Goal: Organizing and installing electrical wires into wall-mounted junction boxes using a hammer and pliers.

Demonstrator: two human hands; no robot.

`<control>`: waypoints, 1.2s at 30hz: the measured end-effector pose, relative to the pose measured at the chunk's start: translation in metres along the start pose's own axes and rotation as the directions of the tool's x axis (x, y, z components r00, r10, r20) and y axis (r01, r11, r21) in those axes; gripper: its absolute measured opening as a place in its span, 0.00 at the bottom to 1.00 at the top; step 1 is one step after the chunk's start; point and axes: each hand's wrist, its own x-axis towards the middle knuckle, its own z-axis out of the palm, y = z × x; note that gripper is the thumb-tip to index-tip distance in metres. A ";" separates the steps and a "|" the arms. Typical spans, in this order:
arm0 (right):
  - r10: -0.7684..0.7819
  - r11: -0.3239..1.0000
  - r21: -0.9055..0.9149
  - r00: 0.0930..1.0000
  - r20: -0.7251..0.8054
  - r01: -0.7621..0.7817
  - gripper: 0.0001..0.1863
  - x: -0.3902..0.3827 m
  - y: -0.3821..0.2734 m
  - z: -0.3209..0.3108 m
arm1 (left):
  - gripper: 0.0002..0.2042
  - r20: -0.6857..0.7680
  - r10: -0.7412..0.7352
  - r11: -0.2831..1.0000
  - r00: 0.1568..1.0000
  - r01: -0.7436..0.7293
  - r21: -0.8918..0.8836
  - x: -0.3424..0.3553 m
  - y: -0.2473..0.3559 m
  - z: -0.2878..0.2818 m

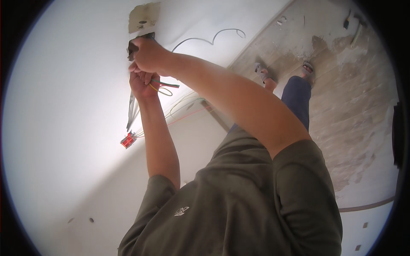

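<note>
My left hand (144, 85) is closed just below a dark cut-out (133, 48) in the white wall. Green, red and yellow wires (164, 88) stick out to the right of its curled fingers, the yellow one bent in a loop. Directly above it, my right hand (150, 54) is closed at the cut-out's edge, fingertips turned toward the left hand. What its fingers grip is hidden behind the hand. Lower on the wall, a red box (127, 140) has thin coloured wires running from it.
A bare plaster patch (144, 18) with a small hole lies above the cut-out. Along the wall to the right curls a dark thin cable (213, 42). The stained floor (341, 128) holds my sandalled feet and, farther off, a light-handled tool (356, 36).
</note>
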 end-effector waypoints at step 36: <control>-0.132 0.987 -0.138 0.913 -0.386 0.084 0.04 0.009 0.011 0.034 | 0.04 -0.216 0.180 0.980 0.960 -0.157 0.121 -0.015 -0.016 0.017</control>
